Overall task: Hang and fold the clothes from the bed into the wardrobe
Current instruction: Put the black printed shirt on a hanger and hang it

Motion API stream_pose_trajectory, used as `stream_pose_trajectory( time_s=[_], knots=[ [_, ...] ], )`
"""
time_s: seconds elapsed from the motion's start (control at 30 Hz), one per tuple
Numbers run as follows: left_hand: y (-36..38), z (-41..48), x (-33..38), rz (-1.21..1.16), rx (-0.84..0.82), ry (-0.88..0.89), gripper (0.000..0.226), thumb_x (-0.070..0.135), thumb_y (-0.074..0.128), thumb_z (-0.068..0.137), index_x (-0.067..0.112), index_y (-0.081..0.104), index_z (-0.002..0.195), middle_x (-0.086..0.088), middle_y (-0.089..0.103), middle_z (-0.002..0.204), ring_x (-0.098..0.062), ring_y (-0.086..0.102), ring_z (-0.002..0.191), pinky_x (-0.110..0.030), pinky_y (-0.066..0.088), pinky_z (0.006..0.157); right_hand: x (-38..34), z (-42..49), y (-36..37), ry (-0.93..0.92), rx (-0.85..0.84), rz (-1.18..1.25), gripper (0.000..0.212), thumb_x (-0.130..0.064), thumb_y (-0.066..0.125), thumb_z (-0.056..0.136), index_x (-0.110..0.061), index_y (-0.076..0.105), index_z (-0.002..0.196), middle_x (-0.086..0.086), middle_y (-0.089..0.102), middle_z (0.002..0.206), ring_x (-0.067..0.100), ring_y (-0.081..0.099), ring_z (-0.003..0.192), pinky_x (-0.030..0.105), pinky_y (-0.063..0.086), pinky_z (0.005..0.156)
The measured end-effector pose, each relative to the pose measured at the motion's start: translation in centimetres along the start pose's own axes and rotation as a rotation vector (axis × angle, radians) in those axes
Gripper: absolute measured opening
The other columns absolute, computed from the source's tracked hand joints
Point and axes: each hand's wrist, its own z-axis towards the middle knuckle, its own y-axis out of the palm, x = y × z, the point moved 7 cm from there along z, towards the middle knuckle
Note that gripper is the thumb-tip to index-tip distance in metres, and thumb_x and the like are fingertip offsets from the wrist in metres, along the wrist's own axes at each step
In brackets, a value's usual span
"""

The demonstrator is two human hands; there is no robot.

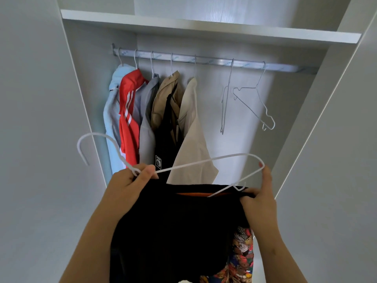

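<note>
While the left hand (pixel 130 180) grips the white hanger (pixel 204 161) at its neck, the right hand (pixel 259 201) pinches the neckline of the black garment (pixel 173 221), held near the open wardrobe (pixel 87 88). Dressing the hanger seems under way: one end pokes into the orange-lined neck opening, but much of the wire is bare. Next, the garment needs seating on both shoulders, then hooking on the rail (pixel 214 62), probably beside the empty hangers (pixel 255 103). The rail's blue print is too blurred to read.

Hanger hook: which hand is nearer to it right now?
Left. The left hand grips the white hanger at its neck, just below the hook; the right hand is at the far shoulder, pinching the black garment.
</note>
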Motion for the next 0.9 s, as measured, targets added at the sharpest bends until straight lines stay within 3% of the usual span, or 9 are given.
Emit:
stream_pose_trajectory(
  time_s=[0.17,0.33,0.43,0.53,0.6,0.67,0.77,0.9],
  knots=[
    [0.4,0.3,0.1,-0.056,-0.098,-0.048,0.054,0.027,0.052,0.092,0.027,0.039,0.039,0.006,0.028,0.038,-0.004,0.028,0.033,-0.012,0.029,0.041,1.0,0.7,-0.9,-0.011,0.063,-0.067,0.070,0.012,0.045,0.076,-0.040,0.041,0.121,-0.010,0.067,0.072,0.012,0.055,0.061,0.021,0.038,0.052],
    [0.6,0.5,-0.8,-0.017,-0.147,-0.114,0.054,0.026,0.055,0.090,0.023,0.044,0.037,0.007,0.031,0.035,-0.004,0.031,0.030,-0.014,0.032,0.041,1.6,0.8,-1.3,0.007,0.134,-0.051,0.042,0.013,0.042,0.076,-0.024,0.046,0.097,-0.012,0.064,0.073,0.009,0.054,0.064,0.021,0.036,0.051],
    [1.4,0.3,-0.6,0.056,-0.221,-0.108,0.057,0.024,0.055,0.091,0.026,0.047,0.035,0.008,0.032,0.033,-0.004,0.033,0.030,-0.010,0.032,0.041,1.8,0.7,-1.5,0.003,0.175,-0.023,0.042,0.014,0.040,0.077,-0.026,0.047,0.087,-0.014,0.062,0.074,0.005,0.053,0.070,0.024,0.038,0.057],
    [1.7,0.2,-0.5,0.066,-0.263,-0.125,0.059,0.025,0.054,0.092,0.024,0.041,0.034,0.008,0.031,0.035,-0.004,0.033,0.031,-0.012,0.034,0.044,1.9,0.8,-1.5,-0.032,0.185,-0.013,0.046,0.018,0.037,0.075,-0.026,0.049,0.071,-0.012,0.059,0.071,0.005,0.050,0.066,0.011,0.037,0.049],
    [1.6,0.2,-0.8,0.052,-0.275,-0.163,0.061,0.025,0.054,0.092,0.023,0.041,0.032,0.008,0.031,0.034,-0.004,0.033,0.031,-0.015,0.035,0.047,1.9,0.9,-1.5,-0.053,0.179,0.007,0.043,0.021,0.033,0.069,-0.019,0.048,0.064,-0.004,0.059,0.071,0.008,0.049,0.064,0.013,0.036,0.049],
    [1.7,0.2,-1.0,0.037,-0.315,-0.216,0.061,0.026,0.054,0.091,0.023,0.043,0.031,0.009,0.032,0.033,-0.004,0.033,0.031,-0.018,0.037,0.050,2.0,1.0,-1.6,-0.069,0.196,0.013,0.040,0.022,0.031,0.065,-0.015,0.046,0.061,-0.002,0.059,0.070,0.008,0.049,0.065,0.015,0.036,0.054],
    [2.2,-0.1,-1.6,0.053,-0.450,-0.274,0.057,0.031,0.055,0.090,0.024,0.048,0.034,0.009,0.033,0.037,-0.004,0.032,0.032,-0.016,0.034,0.045,2.2,0.8,-2.1,-0.090,0.235,0.030,0.042,0.023,0.030,0.064,-0.015,0.046,0.058,-0.001,0.059,0.067,0.011,0.049,0.065,0.008,0.035,0.051],
    [2.9,-0.8,-2.9,0.265,-0.591,-0.289,0.054,0.040,0.057,0.089,0.023,0.048,0.038,0.008,0.033,0.042,-0.005,0.031,0.037,-0.014,0.031,0.044,2.0,0.7,-1.9,-0.114,0.214,0.024,0.045,0.023,0.031,0.064,-0.017,0.046,0.055,0.002,0.056,0.067,0.011,0.047,0.064,0.009,0.033,0.052]
  ],
)
